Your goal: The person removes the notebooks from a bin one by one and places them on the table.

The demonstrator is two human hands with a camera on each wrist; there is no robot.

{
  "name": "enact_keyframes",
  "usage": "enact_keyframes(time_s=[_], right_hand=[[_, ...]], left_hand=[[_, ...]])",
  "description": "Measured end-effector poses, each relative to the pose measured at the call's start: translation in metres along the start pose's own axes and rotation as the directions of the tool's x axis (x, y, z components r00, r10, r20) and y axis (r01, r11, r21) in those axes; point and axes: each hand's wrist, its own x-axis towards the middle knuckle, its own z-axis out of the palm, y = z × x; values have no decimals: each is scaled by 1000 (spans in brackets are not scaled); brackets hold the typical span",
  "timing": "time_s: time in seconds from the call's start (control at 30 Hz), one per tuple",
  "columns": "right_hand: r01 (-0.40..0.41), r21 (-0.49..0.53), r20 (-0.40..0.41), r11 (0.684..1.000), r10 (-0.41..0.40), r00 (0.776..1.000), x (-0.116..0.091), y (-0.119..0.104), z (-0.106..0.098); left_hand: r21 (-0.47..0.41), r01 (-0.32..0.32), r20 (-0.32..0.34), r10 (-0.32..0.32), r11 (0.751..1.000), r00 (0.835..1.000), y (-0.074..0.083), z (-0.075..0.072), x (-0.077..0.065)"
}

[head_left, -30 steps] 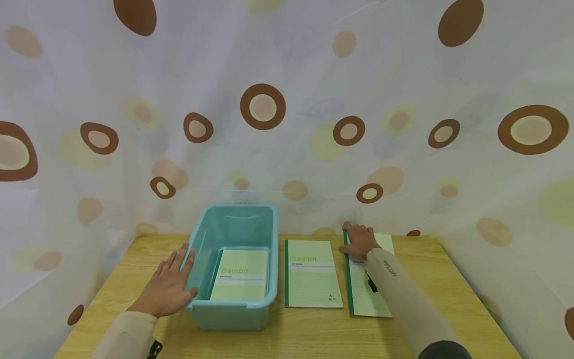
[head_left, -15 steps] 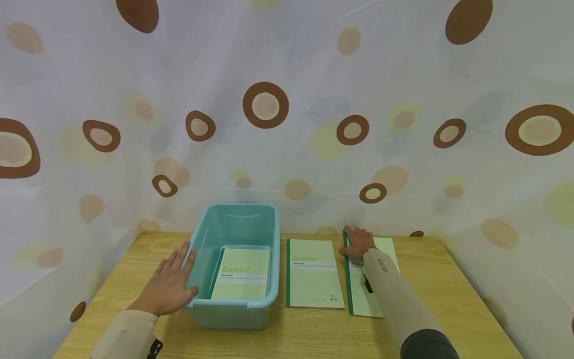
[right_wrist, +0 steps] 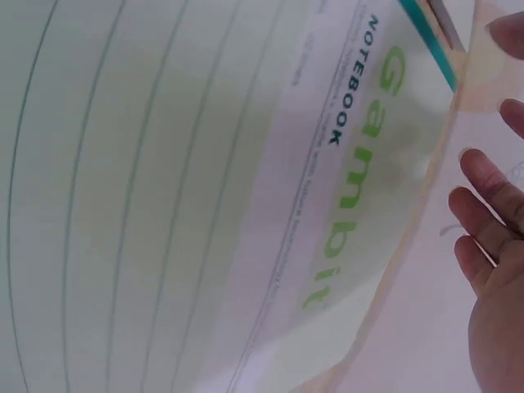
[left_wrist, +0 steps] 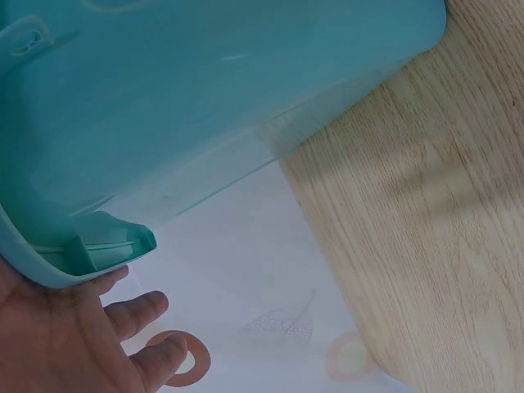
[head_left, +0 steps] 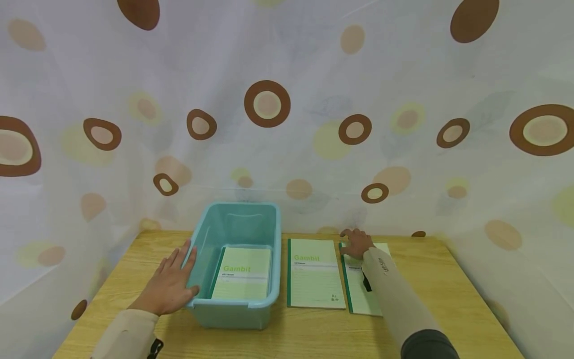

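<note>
My left hand [head_left: 167, 284] lies with straight, spread fingers along the left rim of a light-blue plastic bin [head_left: 235, 315]. Inside the bin is a pale green notebook [head_left: 242, 284] with a dark green spine. The left wrist view shows my palm against the bin's rim [left_wrist: 37, 266]. Over the top edge of the rightmost notebook [head_left: 360, 294] is my right hand [head_left: 358, 244]. In the right wrist view, its fingers [right_wrist: 483, 213] are loosely bent and apart from that "Gambit" notebook [right_wrist: 205, 205]. The forearm hides part of its cover.
Between the bin and the right hand, another matching notebook [head_left: 316, 279] lies flat. All stand on a wooden table [head_left: 309, 339]. A white curtain [head_left: 309, 99] with brown and beige ovals hangs behind the table and along both sides.
The rightmost notebook's top end has shifted left and slightly toward me. My right fingers have come away from its top edge. The left hand stays on the bin.
</note>
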Motion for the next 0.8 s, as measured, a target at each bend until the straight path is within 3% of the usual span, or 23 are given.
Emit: enact_keyframes(time_s=[0.1, 0.5, 0.8], right_hand=[[-7, 45, -1, 999, 7, 1000, -4, -4, -3], [0, 35, -45, 999, 1, 999, -7, -9, -6], [80, 167, -176, 983, -50, 983, -11, -57, -31]], left_hand=[[-3, 0, 2, 0, 1000, 1000, 0, 0, 0], [-9, 1, 4, 0, 1000, 1000, 1, -1, -1], [-9, -6, -7, 6, 1000, 1000, 1, -1, -1]])
